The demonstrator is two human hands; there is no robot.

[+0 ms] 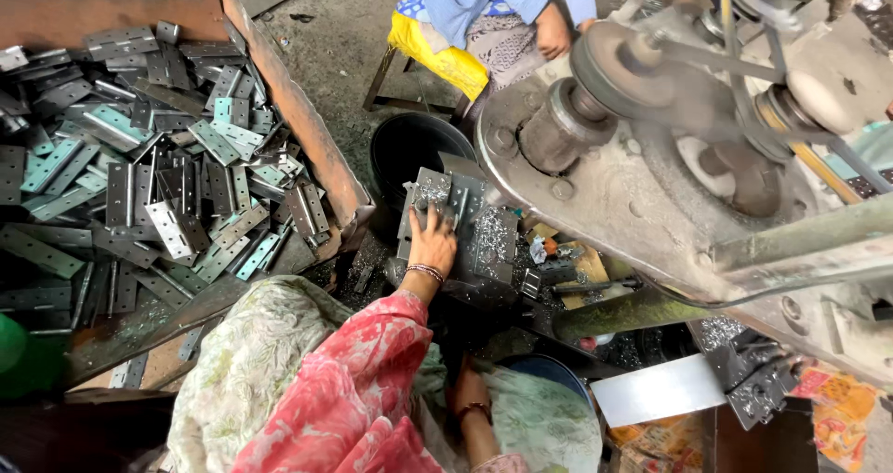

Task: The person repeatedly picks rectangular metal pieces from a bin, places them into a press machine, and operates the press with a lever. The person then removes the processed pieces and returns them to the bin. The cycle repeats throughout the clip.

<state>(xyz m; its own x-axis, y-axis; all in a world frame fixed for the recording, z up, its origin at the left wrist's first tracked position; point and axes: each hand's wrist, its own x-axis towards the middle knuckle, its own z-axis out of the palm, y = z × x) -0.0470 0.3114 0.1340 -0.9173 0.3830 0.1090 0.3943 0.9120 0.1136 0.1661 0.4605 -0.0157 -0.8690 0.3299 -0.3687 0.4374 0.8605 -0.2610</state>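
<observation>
1. Red-sleeved left arm stretches forward, its left hand (433,240) flat and palm-down, fingers curled over a grey metal hinge (445,214) on the machine's work plate (488,240).
2. Right hand (468,386) sits low by the lap, its grip impossible to tell.
3. Beyond, a rusty bin (307,119) holds piled hinges; another person's hand (553,34) rests behind the machine.

**One head-worn camera, looking steeply down**

There is a single view, from the wearer's head, tilted sharply down over the lap and facing forward into the work. It sits close: the left grip (433,240) lies near centre frame. Left of that grip the frame takes in a bin of hinges (139,166); right of it, a belt-driven machine (651,129) crowds the edge.
</observation>
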